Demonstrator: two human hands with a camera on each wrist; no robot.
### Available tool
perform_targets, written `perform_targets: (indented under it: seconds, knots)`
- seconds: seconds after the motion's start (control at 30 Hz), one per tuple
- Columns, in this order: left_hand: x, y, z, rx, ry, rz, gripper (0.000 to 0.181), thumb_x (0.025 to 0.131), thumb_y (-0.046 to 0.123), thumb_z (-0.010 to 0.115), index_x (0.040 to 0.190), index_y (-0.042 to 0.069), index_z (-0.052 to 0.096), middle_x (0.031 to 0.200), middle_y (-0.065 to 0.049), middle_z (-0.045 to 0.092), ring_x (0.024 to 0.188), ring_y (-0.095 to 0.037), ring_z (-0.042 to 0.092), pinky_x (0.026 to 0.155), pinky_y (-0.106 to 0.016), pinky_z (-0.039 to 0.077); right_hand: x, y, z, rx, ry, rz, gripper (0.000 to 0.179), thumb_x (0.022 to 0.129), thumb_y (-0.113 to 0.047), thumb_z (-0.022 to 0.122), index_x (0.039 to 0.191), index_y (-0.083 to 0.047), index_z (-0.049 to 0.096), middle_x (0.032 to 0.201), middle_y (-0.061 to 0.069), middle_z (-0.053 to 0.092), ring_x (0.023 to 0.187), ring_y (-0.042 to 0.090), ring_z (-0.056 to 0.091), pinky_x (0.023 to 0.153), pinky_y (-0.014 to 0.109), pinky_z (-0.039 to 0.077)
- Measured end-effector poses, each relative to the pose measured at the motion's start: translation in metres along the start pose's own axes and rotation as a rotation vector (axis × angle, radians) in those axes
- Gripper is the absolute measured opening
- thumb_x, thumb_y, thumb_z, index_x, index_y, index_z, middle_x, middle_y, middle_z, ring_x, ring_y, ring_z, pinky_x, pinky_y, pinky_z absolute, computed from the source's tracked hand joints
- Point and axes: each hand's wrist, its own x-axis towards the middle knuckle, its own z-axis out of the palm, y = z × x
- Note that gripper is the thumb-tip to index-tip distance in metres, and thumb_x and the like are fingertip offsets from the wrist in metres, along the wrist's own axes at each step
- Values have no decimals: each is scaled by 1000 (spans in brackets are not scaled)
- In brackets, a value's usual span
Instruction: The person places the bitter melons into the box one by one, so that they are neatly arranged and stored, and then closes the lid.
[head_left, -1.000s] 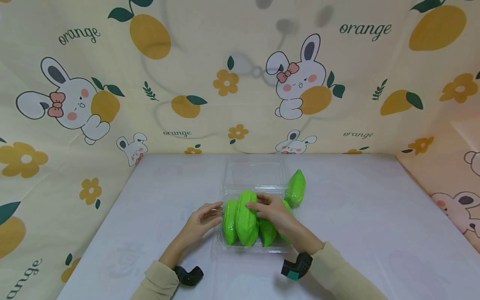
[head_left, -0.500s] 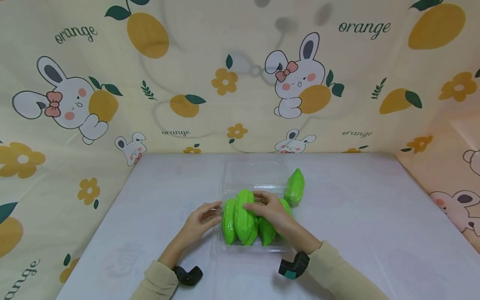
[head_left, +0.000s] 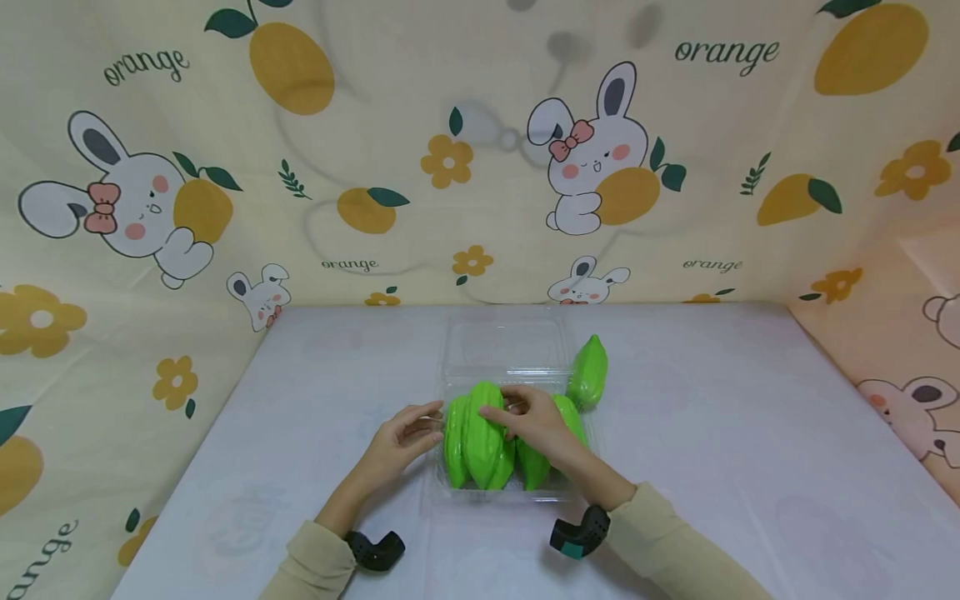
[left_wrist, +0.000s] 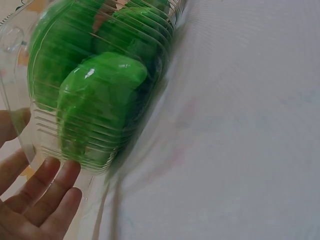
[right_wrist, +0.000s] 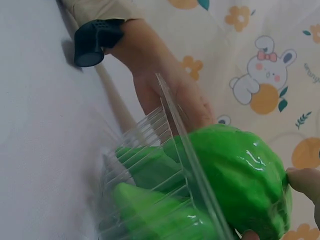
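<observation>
Just below the centre of the head view, the right hand (head_left: 534, 421) gripped a ridged green fruit (head_left: 480, 442) between thumb and fingers, partly above the rim of a clear box (head_left: 487, 496) that held more green fruits (head_left: 455, 446). At centre left, the left hand (head_left: 405, 435), its fingers loosely extended, touched the box's side. Beyond lay the open lid (head_left: 506, 346), with another fruit (head_left: 589, 372) right of it on the white bench (head_left: 697, 417).
</observation>
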Motion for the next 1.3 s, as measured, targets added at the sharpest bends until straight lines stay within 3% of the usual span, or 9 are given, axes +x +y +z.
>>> perform_targets:
  seconds: [0.2,0.5,0.77,1.17,1.3]
  knots:
    - [0,-1,0,1,2,13,51,93,11,63,138,-5,47,127,-28,55,116,-19,61,101,-12,50,-1,1,2,-11,13,-23,58,87,-27,72,134,2,53,122,22,63,66,8,60,62,26,59]
    - [0,-2,-1,3,7,0,50,93,11,63,138,-3,47,128,-27,55,119,-37,58,101,-9,48,1,4,5,76,24,-28,50,87,-16,71,129,7,54,108,20,62,70,11,62,64,28,62]
    - [0,-2,-1,3,8,9,50,93,11,63,138,-4,47,127,-27,55,119,-38,58,101,-8,48,1,5,2,72,1,-27,52,88,-18,71,129,8,53,107,20,63,66,9,65,69,27,62]
    - [0,-2,0,8,8,0,50,93,11,63,138,-2,48,127,-25,56,119,-34,59,101,-8,48,-11,3,-6,115,-54,-46,44,89,-17,69,124,6,55,101,18,68,75,17,69,74,29,63]
    - [0,0,-1,-2,4,-9,51,93,12,63,139,-2,47,128,-26,55,119,-36,58,101,-9,48,-15,2,-11,125,-62,-55,42,90,-16,67,123,8,55,101,18,66,76,12,68,75,30,64]
